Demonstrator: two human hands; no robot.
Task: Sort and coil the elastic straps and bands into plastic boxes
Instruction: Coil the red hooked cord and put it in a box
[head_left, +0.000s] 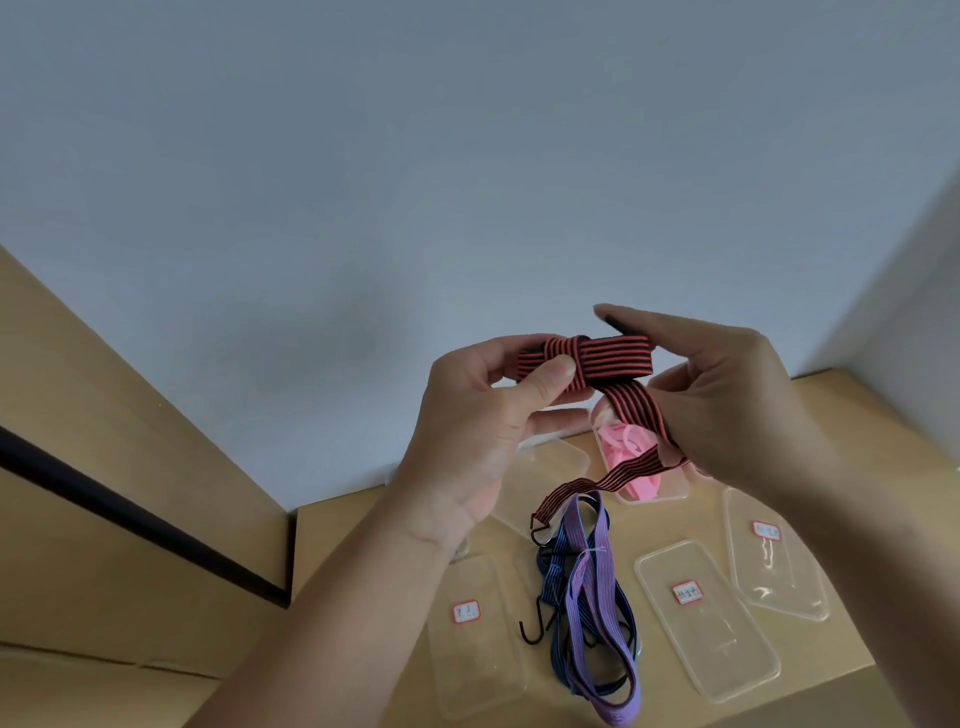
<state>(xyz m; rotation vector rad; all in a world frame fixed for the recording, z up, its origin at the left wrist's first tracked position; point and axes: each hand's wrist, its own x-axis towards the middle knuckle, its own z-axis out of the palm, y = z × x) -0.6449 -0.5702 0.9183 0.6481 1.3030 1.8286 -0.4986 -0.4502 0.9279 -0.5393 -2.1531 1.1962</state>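
Observation:
A red-and-black striped elastic strap (613, 358) is held up above the table, partly wound into a flat coil. My left hand (483, 415) pinches the coil's left end between thumb and fingers. My right hand (727, 395) holds the coil's right end, and the strap's loose tail runs under its fingers and hangs down to a black hook (540, 525). Below lie a purple strap (592, 571) and a dark blue strap (556, 577) in a tangle on the table. A clear box (670, 493) behind them holds pink bands (631, 441).
Several clear plastic boxes with red-edged labels lie on the wooden table (353, 530): one at front left (478, 634), one at front right (701, 618), one at far right (774, 561). A loose black hook (535, 626) sits by the straps. A pale wall rises behind.

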